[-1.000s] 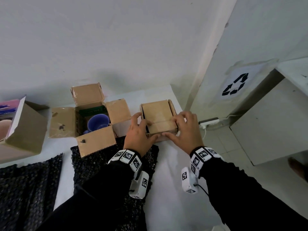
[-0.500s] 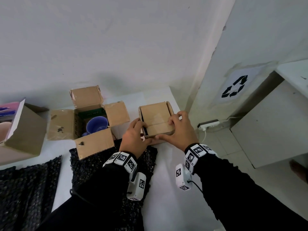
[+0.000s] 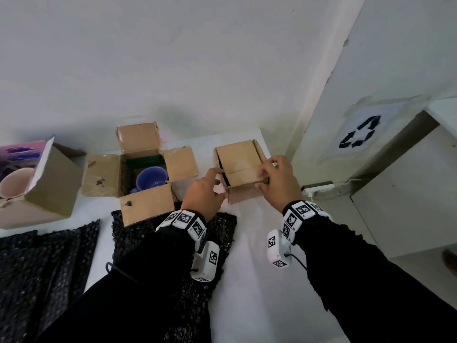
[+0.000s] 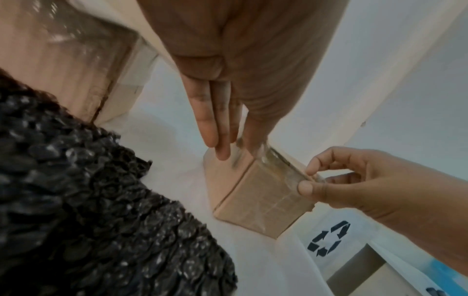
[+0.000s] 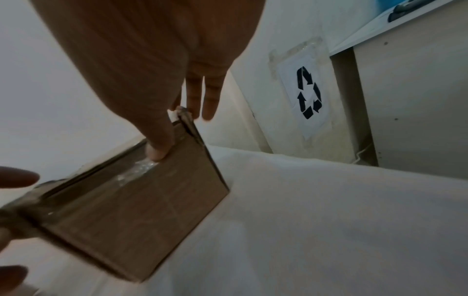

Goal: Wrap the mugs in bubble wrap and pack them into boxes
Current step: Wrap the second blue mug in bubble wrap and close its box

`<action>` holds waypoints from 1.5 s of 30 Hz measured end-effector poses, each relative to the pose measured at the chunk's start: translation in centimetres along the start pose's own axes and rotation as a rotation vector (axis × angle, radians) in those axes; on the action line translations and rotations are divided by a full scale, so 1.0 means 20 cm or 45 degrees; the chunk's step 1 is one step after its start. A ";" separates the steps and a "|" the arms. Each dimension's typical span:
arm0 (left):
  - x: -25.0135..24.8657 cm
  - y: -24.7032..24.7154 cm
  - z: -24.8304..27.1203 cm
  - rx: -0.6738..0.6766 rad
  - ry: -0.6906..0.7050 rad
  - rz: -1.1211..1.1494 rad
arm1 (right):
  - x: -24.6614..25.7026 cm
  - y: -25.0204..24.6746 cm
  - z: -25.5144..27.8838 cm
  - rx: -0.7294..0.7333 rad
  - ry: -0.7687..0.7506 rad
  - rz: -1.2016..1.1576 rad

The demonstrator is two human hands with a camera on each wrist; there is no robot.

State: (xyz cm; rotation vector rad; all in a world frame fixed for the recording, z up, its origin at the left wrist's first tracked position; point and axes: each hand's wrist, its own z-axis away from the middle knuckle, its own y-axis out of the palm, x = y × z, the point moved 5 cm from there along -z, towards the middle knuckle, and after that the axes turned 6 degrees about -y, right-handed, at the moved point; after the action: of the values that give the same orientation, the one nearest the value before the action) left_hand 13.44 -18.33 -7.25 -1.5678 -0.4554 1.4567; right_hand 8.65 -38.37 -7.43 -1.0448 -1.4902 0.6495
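A small cardboard box [image 3: 238, 160] with its flaps folded down stands at the table's far right; it also shows in the left wrist view [image 4: 255, 200] and the right wrist view [image 5: 142, 210]. My left hand [image 3: 217, 175] lays straight fingers [image 4: 211, 128] against the box's left edge. My right hand [image 3: 263, 179] pinches the flap at the near right corner between thumb [image 5: 158, 148] and fingers. A blue mug [image 3: 151, 179] sits in an open box [image 3: 146, 206] to the left. A pink mug [image 3: 13, 185] lies in a tipped box [image 3: 53, 179] at the far left.
Black bubble wrap sheets [image 3: 39, 263] lie on the white table [image 3: 249, 280] under and left of my forearms. The table's right edge drops beside the small box to a floor with a power strip [image 3: 317, 188]. A wall stands close behind the boxes.
Both hands came off the top of the small box. The left hand slid to its left edge and the right hand took the near right flap in a pinch.
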 end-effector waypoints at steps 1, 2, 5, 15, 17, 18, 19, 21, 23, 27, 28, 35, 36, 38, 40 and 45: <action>0.00 -0.03 0.03 -0.010 -0.003 0.010 | 0.03 -0.01 0.00 -0.029 -0.030 0.078; 0.02 -0.06 0.06 -0.029 -0.005 0.010 | 0.07 -0.01 0.01 -0.070 -0.067 0.128; 0.08 -0.18 0.17 -0.116 0.034 -0.055 | 0.26 0.02 0.03 -0.171 -0.235 0.057; 0.72 -0.43 0.59 0.069 -0.227 -0.227 | 0.86 0.48 0.33 0.580 -0.548 -0.385; 0.84 -0.40 0.66 0.175 -0.276 -0.219 | 0.90 0.58 0.41 0.762 -0.550 -0.245; 0.89 -0.38 0.69 0.226 -0.279 -0.202 | 0.91 0.63 0.45 0.840 -0.555 -0.128; 0.93 -0.35 0.72 0.269 -0.271 -0.194 | 0.92 0.67 0.50 0.893 -0.568 0.002; 0.98 -0.30 0.76 0.317 -0.229 -0.236 | 0.93 0.73 0.55 0.907 -0.595 0.173; 1.00 -0.27 0.78 0.319 -0.193 -0.279 | 0.94 0.74 0.56 0.844 -0.579 0.125; 1.00 -0.24 0.79 0.312 -0.121 -0.389 | 0.94 0.70 0.53 0.691 -0.482 -0.054; 1.00 -0.23 0.79 0.289 -0.107 -0.424 | 0.93 0.67 0.52 0.628 -0.454 -0.100; 0.87 -0.23 0.75 0.132 0.055 -0.209 | 0.86 0.47 0.49 0.247 -0.056 -0.401; 0.84 -0.20 0.75 0.184 0.088 -0.281 | 0.85 0.46 0.49 0.202 -0.015 -0.419; 0.82 -0.15 0.75 0.285 0.119 -0.505 | 0.82 0.44 0.51 0.134 0.081 -0.448; 0.78 -0.12 0.75 0.302 0.155 -0.695 | 0.80 0.42 0.52 0.059 0.193 -0.502; 0.73 -0.10 0.73 0.186 0.178 -0.780 | 0.74 0.41 0.58 -0.012 0.404 -0.656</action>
State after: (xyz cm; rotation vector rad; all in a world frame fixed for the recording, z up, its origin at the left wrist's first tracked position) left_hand 3.98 -0.61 -12.41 -1.2523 -0.6603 0.8834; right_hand 0.08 -19.87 -9.75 -0.6869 -1.4003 0.1051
